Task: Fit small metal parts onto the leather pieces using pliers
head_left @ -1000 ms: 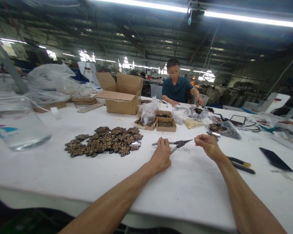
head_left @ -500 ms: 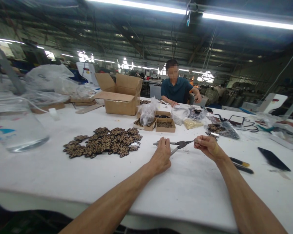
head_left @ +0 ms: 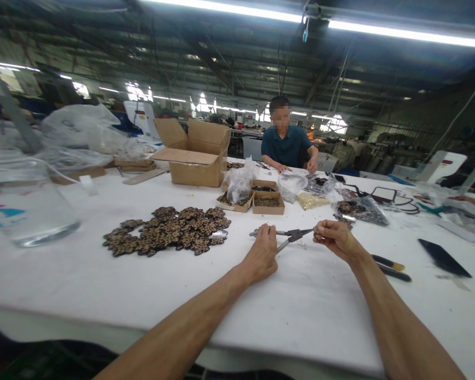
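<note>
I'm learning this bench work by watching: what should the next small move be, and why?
Perhaps gently squeeze the pliers with the left hand: their handles stand apart, and their tips reach the pinched fingers of the right hand; anything held there is too small to tell.

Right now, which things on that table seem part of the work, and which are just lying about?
Seemingly in the work:
pliers, left hand on the handles, right hand pinching at the tips
tiny loose bits near them
perhaps the spotted pieces, untouched

Probably just lying about:
black-handled tool
dark flat object
open cardboard box
</note>
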The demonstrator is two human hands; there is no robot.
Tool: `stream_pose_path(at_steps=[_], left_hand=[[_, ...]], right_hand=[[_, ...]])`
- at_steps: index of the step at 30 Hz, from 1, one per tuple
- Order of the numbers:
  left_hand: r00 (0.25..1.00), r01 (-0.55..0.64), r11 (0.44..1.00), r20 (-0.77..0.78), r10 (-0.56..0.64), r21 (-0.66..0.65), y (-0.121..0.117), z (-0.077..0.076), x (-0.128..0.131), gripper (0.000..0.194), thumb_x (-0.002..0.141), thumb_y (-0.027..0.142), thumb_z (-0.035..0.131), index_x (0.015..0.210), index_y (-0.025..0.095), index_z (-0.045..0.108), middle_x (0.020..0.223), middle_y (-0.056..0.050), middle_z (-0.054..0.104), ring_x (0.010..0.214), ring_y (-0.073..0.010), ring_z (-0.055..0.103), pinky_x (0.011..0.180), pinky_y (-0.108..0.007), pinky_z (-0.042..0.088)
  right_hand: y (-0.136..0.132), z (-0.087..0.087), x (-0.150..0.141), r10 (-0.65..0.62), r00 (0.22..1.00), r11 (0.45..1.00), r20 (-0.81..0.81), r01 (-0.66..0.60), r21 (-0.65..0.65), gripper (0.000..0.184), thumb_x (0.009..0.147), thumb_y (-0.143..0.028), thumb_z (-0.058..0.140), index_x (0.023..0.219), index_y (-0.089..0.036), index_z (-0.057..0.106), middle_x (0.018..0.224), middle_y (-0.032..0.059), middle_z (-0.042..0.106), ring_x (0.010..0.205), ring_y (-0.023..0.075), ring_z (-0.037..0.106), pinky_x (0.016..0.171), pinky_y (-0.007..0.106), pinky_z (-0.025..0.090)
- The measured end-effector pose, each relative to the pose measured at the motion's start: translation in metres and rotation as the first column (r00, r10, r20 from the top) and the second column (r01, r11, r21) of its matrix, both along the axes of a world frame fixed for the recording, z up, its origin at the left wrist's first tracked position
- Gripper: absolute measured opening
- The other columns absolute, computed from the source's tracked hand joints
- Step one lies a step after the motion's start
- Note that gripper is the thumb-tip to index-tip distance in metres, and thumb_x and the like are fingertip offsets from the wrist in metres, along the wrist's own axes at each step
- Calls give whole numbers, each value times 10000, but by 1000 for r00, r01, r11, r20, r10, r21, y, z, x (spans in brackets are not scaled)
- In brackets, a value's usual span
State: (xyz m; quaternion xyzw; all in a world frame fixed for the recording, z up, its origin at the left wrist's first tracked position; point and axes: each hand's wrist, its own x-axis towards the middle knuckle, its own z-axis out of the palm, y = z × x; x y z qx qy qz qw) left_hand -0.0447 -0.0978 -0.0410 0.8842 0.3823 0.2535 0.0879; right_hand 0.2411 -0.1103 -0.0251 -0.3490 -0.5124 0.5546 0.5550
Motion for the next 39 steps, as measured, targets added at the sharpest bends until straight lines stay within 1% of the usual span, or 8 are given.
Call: stream_pose_path(at_steps=[4, 8, 14, 22, 27, 31, 36, 39], left_hand=[[1000, -9, 1000, 2, 9, 13, 0, 0, 1, 976, 566, 37, 563, 1475, 156, 227, 1435, -184, 322, 1414, -340, 282, 1206, -514, 290], [1000, -18, 999, -21, 19, 47, -1, 1, 2, 927, 564, 39, 569, 1437, 117, 268, 1359, -187, 365, 1327, -330, 346, 1193, -500, 305], [1000, -3, 998, -6, 3, 67, -3, 5, 0, 860, 559, 32, 560, 1378, 139, 323, 1284, -161, 405, 1265, -303, 378, 1151, -470, 351], [999, -28, 995, -13, 30, 93, -2, 6, 0, 852, 555, 9, 543, 1372, 136, 336, 1284, -160, 431, 1258, -302, 396, 1122, -466, 374], [993, -99, 988, -47, 105, 118, -1, 3, 1, 768, 573, -4, 535, 1320, 116, 399, 1256, -163, 479, 1193, -290, 427, 1062, -436, 415], [980, -166, 972, -84, 182, 167, -3, 6, 2, 680, 613, -2, 533, 1276, 119, 438, 1250, -158, 498, 1170, -280, 443, 980, -391, 450], [947, -228, 942, -167, 273, 246, -8, 14, 4, 545, 687, 39, 531, 1220, 142, 482, 1192, -146, 543, 1073, -282, 492, 935, -426, 423], [937, -229, 942, -207, 281, 246, -10, 19, 4, 508, 710, 59, 534, 1206, 159, 492, 1185, -142, 558, 1073, -285, 505, 938, -438, 396]], right_hand=[[-1, 1, 1, -60, 998, 998, 13, 60, 2, 320, 688, -352, 909, 915, -189, 754, 827, 45, 694, 735, 181, 631, 756, 369, 550], [1, -3, 0, -133, 986, 991, 99, 131, 22, 404, 672, -370, 914, 1006, -183, 786, 845, 52, 712, 752, 189, 643, 761, 377, 569], [10, -16, -2, -240, 947, 968, 213, 217, 126, 346, 676, -355, 916, 950, -170, 817, 795, 53, 729, 720, 185, 624, 725, 369, 565], [13, -17, 3, -272, 935, 959, 226, 245, 139, 371, 659, -369, 926, 954, -168, 825, 776, 61, 751, 710, 205, 655, 729, 385, 561], [13, -17, 3, -290, 928, 952, 235, 257, 164, 361, 660, -362, 923, 953, -173, 830, 776, 71, 758, 718, 213, 656, 708, 377, 542], [12, -14, 2, -309, 915, 945, 259, 263, 196, 344, 651, -369, 923, 928, -184, 836, 787, 74, 757, 727, 217, 646, 682, 363, 526], [6, -6, -3, -342, 896, 926, 284, 271, 261, 319, 652, -393, 912, 901, -209, 839, 828, 61, 747, 758, 219, 634, 662, 346, 518], [2, -1, -4, -336, 888, 925, 314, 248, 288, 284, 667, -401, 898, 884, -226, 840, 845, 55, 746, 768, 217, 626, 655, 336, 507]])
